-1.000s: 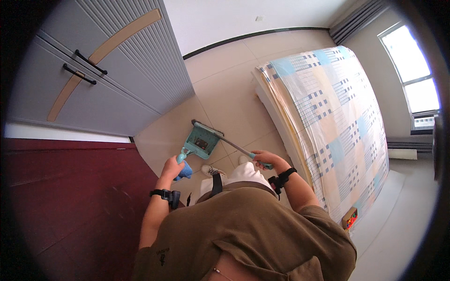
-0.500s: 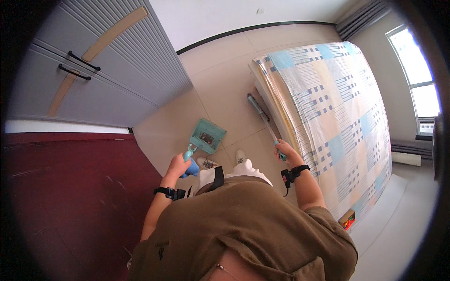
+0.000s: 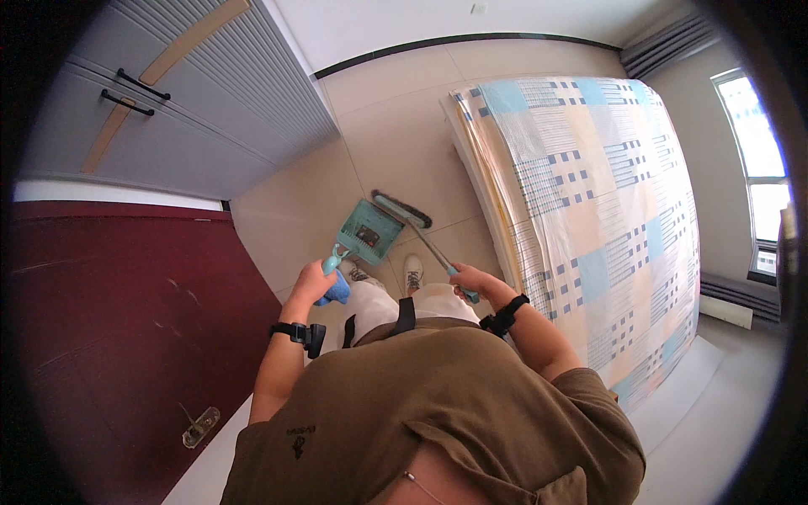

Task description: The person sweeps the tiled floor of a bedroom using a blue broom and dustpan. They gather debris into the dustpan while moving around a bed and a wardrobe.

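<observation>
My left hand [image 3: 314, 282] is closed round the handle of a teal dustpan [image 3: 389, 233], which lies at the floor ahead of my feet with something dark in its pan. A blue cloth [image 3: 339, 290] hangs by the same hand; whether the fingers grip it too I cannot tell. My right hand [image 3: 474, 284] grips the teal end of a broom [image 3: 435, 253]. The broom's dark-bristled head sits at the dustpan's far right edge, seeming to touch it or nearly so.
A mattress [image 3: 581, 194] with a checked cover stands high on my right. To the left are a dark red door [image 3: 109, 311] with a metal handle and a grey cabinet [image 3: 227, 109] with black pulls. Pale floor tiles [image 3: 396, 126] run to the far wall.
The broom head has swung left from beside the mattress to the dustpan's edge, my right hand moving left with it. The view has shifted, and the door's handle now shows.
</observation>
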The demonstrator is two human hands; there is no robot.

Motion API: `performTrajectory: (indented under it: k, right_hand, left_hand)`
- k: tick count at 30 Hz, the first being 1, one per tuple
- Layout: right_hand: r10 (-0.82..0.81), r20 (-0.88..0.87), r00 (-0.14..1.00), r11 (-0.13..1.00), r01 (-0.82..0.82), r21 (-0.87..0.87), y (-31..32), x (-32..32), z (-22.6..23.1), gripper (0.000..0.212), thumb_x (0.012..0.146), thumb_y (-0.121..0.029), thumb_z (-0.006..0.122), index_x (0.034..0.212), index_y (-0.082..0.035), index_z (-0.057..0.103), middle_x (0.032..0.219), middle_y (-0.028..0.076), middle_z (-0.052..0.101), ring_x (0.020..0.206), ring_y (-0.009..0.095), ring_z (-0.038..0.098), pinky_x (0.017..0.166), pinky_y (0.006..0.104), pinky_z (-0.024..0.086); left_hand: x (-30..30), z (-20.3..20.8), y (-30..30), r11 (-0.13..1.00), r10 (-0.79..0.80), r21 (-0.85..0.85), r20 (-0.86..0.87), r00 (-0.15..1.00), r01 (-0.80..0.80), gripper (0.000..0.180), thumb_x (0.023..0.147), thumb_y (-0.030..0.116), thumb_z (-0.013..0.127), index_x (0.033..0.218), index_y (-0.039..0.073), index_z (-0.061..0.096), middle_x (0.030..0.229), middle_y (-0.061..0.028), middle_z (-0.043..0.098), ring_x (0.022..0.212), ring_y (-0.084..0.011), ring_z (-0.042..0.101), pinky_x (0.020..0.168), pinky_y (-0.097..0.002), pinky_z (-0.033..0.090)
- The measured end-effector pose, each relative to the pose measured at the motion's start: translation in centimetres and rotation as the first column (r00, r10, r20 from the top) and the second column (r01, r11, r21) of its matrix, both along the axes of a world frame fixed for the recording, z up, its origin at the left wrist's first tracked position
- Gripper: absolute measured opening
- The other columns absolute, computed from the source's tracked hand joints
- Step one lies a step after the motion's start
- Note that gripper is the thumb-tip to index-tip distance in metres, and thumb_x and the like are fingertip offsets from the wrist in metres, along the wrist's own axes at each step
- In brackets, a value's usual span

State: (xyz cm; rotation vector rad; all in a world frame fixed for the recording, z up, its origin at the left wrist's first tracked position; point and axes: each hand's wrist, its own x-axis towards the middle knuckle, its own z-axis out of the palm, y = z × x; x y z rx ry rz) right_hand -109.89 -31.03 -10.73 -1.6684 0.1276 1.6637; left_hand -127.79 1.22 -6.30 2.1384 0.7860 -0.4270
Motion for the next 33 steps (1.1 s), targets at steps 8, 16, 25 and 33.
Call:
performTrajectory:
  k: [8,16,25,33]
  right_hand:
    - [-0.015,-0.055,0.998,1.0,0.015,0.013,-3.6,0.8,2.7,0.051,0.078,-0.012,0.049,0.127,-0.014,0.034,0.058,0.001,0.046,0.041,0.009,0.042,0.037,0.0247,0.036]
    - [-0.203,0.129,0.971,0.972,0.216,-0.095,-9.5,-2.2,3.1,0.057,0.078,-0.012,0.05,0.131,-0.01,0.028,0.061,0.005,0.049,0.043,0.012,0.044,0.038,0.0271,0.037]
    - [-0.607,0.159,0.779,0.779,0.623,-0.076,-7.2,-7.9,-0.8,0.027,0.078,-0.006,0.046,0.103,-0.003,0.037,0.062,0.006,0.044,0.047,0.015,0.047,0.038,0.03,0.038]
    - [-0.344,0.111,0.932,0.929,0.356,-0.105,-2.1,-15.8,-1.0,0.054,0.076,-0.007,0.047,0.126,-0.007,0.029,0.061,0.004,0.047,0.045,0.013,0.044,0.038,0.028,0.037]
  left_hand:
    - [-1.7,-0.7,-1.0,0.999,0.04,0.027,0.02,0.999,-0.041,0.03,0.069,0.024,0.055,0.084,-0.002,0.057,0.075,-0.0229,0.058,0.074,-0.0365,0.057,0.065,-0.0411,0.044]
    - [-4.6,-1.1,0.3,0.999,-0.019,0.03,0.027,0.999,0.018,0.028,0.07,0.023,0.055,0.084,-0.002,0.056,0.074,-0.0211,0.058,0.071,-0.0358,0.057,0.064,-0.041,0.044]
    - [-8.4,-0.2,2.3,0.995,-0.098,-0.014,0.068,0.993,0.099,0.026,0.07,0.02,0.054,0.083,-0.003,0.055,0.074,-0.0221,0.057,0.07,-0.0364,0.056,0.063,-0.0396,0.044]
    - [-8.7,-1.9,3.2,0.975,-0.219,-0.017,0.085,0.972,0.221,0.026,0.071,0.02,0.054,0.083,-0.002,0.056,0.074,-0.0221,0.057,0.07,-0.034,0.058,0.063,-0.0392,0.045]
